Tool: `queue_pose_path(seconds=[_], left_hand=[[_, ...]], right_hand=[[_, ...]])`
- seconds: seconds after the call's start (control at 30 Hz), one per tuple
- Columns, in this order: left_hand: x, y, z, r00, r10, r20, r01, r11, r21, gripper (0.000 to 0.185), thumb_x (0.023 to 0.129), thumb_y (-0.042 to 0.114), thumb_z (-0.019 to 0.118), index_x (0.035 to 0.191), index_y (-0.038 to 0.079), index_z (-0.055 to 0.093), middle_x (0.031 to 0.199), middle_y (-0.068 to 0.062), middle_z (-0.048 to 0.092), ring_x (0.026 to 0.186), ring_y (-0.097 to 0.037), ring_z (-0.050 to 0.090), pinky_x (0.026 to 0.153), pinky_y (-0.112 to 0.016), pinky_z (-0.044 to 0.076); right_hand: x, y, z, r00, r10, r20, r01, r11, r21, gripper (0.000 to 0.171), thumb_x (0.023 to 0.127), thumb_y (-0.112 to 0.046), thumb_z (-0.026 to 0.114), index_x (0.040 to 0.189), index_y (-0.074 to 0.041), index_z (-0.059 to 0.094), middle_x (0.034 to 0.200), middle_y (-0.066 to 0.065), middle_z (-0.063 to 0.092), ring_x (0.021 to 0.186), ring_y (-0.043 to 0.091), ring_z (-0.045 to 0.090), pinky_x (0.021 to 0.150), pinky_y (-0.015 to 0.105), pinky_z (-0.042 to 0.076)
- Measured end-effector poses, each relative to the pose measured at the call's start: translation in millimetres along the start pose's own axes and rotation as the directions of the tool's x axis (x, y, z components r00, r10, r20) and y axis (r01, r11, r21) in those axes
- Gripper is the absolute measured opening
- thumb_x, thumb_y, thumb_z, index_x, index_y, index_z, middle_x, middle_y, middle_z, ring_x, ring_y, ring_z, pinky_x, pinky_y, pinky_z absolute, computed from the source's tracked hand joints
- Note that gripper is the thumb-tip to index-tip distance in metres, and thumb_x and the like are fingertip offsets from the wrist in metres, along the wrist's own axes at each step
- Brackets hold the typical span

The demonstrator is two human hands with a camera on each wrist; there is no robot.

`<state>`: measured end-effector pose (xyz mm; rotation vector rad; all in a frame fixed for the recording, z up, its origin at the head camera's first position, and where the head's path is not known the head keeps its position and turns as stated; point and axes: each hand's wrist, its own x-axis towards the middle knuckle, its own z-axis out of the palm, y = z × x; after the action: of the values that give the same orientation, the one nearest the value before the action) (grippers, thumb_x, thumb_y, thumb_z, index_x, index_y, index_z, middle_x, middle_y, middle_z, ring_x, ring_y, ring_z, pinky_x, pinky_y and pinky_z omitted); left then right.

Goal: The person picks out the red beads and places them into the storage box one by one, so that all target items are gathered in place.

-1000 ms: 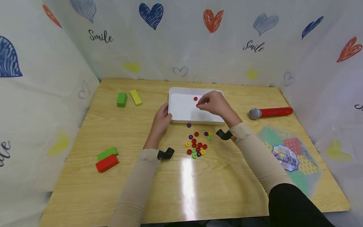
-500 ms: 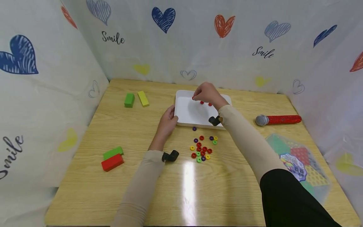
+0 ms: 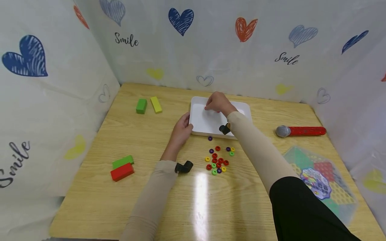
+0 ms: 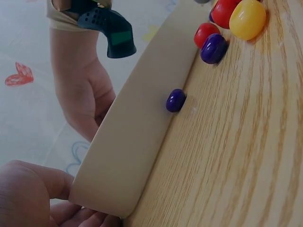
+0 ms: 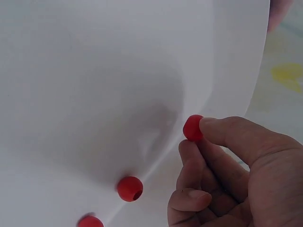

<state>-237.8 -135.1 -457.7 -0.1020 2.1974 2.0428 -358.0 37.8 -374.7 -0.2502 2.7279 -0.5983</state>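
Nearest me on the desk (image 3: 126,201) lies a loose cluster of coloured beads (image 3: 217,160) — red, green, yellow and purple — with one purple bead (image 4: 175,100) off on its own, right against the near wall of the white tray (image 3: 201,124). To my left, a green block and a red block (image 3: 122,172) lie side by side. My left hand (image 3: 182,130) grips the tray's near-left corner, thumb on the rim and fingers curled under it. Further on, my right hand (image 5: 236,177) hovers over the tray's far part, its thumb and forefinger pinching a red bead (image 5: 192,127) just above the tray's white floor — the other fingers are curled in. Two more red beads (image 5: 129,188) lie on the tray floor near it. Off to the right, a red-handled microphone (image 3: 300,131) lies on the desk.
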Motion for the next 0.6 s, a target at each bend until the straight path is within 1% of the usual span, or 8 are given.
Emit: queue_pose_path(seconds=[0.2, 0.33, 0.47, 0.6], left_hand=[[-2.4, 0.8, 0.6, 1.0, 0.014, -0.001, -0.014, 1.0, -0.012, 0.059, 0.102, 0.01, 0.047, 0.159, 0.013, 0.032, 0.165, -0.008, 0.034, 0.151, -0.018, 0.035, 0.121, -0.031, 0.036], [-2.9, 0.6, 2.1, 1.0, 0.023, 0.007, -0.023, 1.0, -0.012, 0.059, 0.101, 0.009, 0.047, 0.159, 0.011, 0.032, 0.164, -0.009, 0.035, 0.151, -0.018, 0.035, 0.121, -0.032, 0.035], [-2.7, 0.4, 3.4, 1.0, 0.018, 0.015, -0.018, 1.0, -0.002, 0.059, 0.101, 0.01, 0.046, 0.159, 0.012, 0.032, 0.165, -0.008, 0.034, 0.151, -0.017, 0.035, 0.122, -0.03, 0.035], [-1.5, 0.8, 1.9, 1.0, 0.02, -0.005, -0.02, 1.0, -0.001, 0.059, 0.101, 0.01, 0.046, 0.159, 0.012, 0.032, 0.164, -0.008, 0.035, 0.15, -0.016, 0.035, 0.121, -0.03, 0.036]], right_hand=[[3, 3, 5, 1.0, 0.02, 0.008, -0.02, 1.0, 0.019, 0.023, 0.089, -0.021, 0.076, 0.105, -0.005, 0.077, 0.108, 0.011, 0.073, 0.091, 0.022, 0.061, 0.078, 0.034, 0.054], [4, 7, 8, 1.0, 0.018, 0.007, -0.018, 1.0, -0.001, 0.023, 0.089, -0.021, 0.076, 0.104, -0.004, 0.078, 0.11, 0.012, 0.074, 0.096, 0.024, 0.061, 0.086, 0.036, 0.054], [5, 8, 11, 1.0, 0.02, 0.008, -0.02, 1.0, 0.001, 0.021, 0.089, -0.02, 0.076, 0.103, -0.004, 0.078, 0.109, 0.012, 0.073, 0.097, 0.024, 0.06, 0.087, 0.036, 0.053], [8, 7, 13, 1.0, 0.0, -0.01, 0.0, 1.0, 0.018, 0.021, 0.088, -0.019, 0.077, 0.102, -0.003, 0.078, 0.108, 0.013, 0.073, 0.096, 0.025, 0.061, 0.086, 0.036, 0.054]])
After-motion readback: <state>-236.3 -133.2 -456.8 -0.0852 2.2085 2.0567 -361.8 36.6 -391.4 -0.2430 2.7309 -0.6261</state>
